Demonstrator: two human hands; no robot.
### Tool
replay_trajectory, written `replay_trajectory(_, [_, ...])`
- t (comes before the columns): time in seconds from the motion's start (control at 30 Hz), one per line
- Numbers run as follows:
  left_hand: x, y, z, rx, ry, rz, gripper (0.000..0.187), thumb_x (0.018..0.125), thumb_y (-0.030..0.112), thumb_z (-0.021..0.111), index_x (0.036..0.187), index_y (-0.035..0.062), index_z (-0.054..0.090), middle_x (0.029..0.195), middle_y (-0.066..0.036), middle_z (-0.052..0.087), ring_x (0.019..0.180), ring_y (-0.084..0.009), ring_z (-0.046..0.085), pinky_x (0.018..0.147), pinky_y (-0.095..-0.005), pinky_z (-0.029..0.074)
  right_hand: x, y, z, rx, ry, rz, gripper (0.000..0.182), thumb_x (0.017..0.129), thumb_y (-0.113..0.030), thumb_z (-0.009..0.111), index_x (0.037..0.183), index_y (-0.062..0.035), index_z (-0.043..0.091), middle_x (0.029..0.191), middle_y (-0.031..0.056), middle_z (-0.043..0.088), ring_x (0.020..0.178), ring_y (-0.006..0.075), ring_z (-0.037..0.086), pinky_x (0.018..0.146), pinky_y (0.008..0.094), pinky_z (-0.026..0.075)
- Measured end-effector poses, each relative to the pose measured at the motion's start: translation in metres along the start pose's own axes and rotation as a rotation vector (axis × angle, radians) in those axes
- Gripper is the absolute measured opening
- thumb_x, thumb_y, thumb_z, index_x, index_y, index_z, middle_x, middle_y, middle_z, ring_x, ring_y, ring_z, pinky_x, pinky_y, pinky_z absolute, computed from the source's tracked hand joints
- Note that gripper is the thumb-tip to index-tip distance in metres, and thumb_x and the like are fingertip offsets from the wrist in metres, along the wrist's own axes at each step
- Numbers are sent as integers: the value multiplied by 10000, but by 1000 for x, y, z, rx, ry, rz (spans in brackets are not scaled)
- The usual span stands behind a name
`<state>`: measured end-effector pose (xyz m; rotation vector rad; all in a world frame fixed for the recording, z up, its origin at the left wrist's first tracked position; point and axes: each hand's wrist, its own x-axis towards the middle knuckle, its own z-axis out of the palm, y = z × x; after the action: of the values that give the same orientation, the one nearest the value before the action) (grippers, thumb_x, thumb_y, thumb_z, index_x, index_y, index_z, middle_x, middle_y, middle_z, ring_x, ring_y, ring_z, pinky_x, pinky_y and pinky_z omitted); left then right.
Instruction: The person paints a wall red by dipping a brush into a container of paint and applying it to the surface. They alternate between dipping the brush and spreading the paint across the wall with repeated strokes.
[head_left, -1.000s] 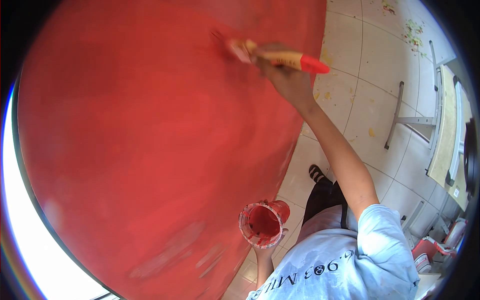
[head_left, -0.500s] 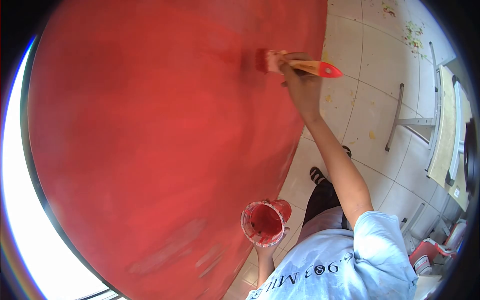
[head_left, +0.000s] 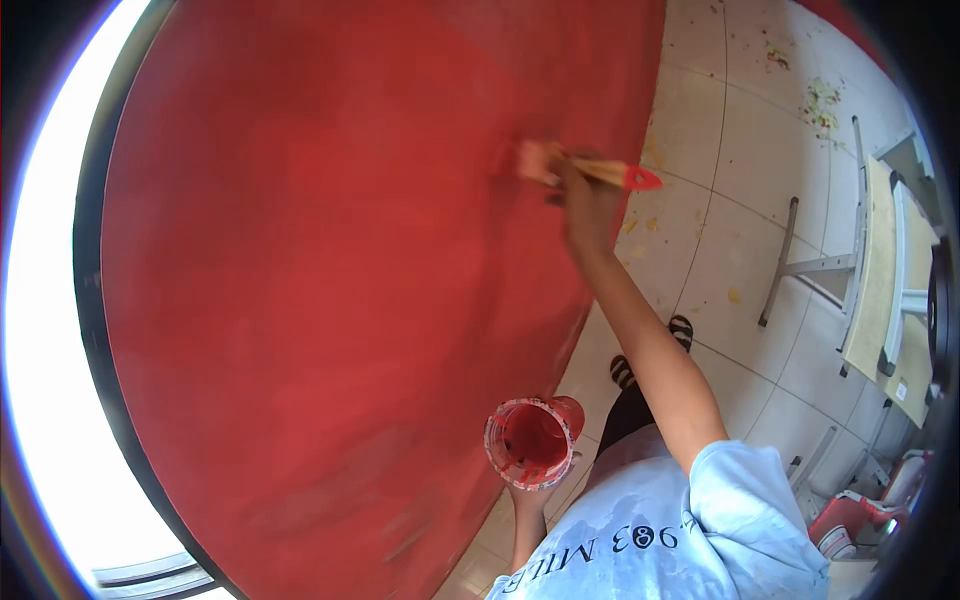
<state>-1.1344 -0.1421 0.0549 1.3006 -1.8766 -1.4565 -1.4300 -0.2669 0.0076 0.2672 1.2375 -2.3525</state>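
My right hand [head_left: 583,195] grips a wide paintbrush [head_left: 606,172] with a wooden handle and a red handle end. The paint-loaded bristles touch, or come very close to, the red wall [head_left: 330,240]. Lower down, my left hand [head_left: 531,497] supports a small paint bucket [head_left: 566,410] from beneath; most of its fingers are hidden behind it. Red paint lies inside, and the bucket's rim is smeared with red and white. Greyish patches show through the red on the wall's lower part.
Pale floor tiles [head_left: 735,240] run along the wall, spotted with yellow and scattered debris [head_left: 822,105]. A folding table [head_left: 885,300] with metal legs lies to the right. A red-and-white container [head_left: 845,520] stands at lower right. A bright window [head_left: 45,300] borders the wall's left side.
The brush and my right hand have moved slightly down the picture and to the left along the wall. The view has shifted a little; my left hand still holds the bucket.
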Motion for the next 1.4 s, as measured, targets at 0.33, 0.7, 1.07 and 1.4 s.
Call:
replay_trajectory(0.33, [-5, -26, -1, -10, -25, 58, 982, 491, 194, 857, 1271, 67, 274, 1208, -112, 450, 1100, -236, 478, 899, -363, 437, -56, -111, 104, 268, -388, -363, 65, 758, -80, 586, 764, -15, 581, 710, 28, 592, 595, 92, 574, 431, 250, 494])
replay_trajectory(0.7, [7, -24, -8, -59, -29, 212, 908, 515, 180, 843, 1239, 47, 311, 1176, -118, 476, 1066, -225, 502, 889, -362, 443, -33, 6, -34, -168, 33, -33, 219, 758, -87, 578, 968, -44, 533, 858, 47, 581, 708, 124, 573, 503, 230, 448])
replay_trajectory(1.07, [5, 3, -25, -236, -177, 237, 831, 567, 66, 799, 1231, 35, 300, 1153, -122, 502, 1041, -218, 523, 887, -353, 435, -79, -43, 48, 271, -243, -47, 196, 800, -201, 618, 930, -101, 510, 830, 23, 563, 671, 134, 547, 522, 257, 434])
replay_trajectory(1.4, [-3, -33, -35, -198, -82, 251, 907, 558, 112, 816, 1263, 17, 252, 1214, -148, 444, 1095, -234, 482, 917, -367, 402, -149, -5, -137, -239, -109, 215, 276, 777, -90, 604, 1024, -67, 482, 855, 56, 588, 636, 120, 572, 440, 216, 432])
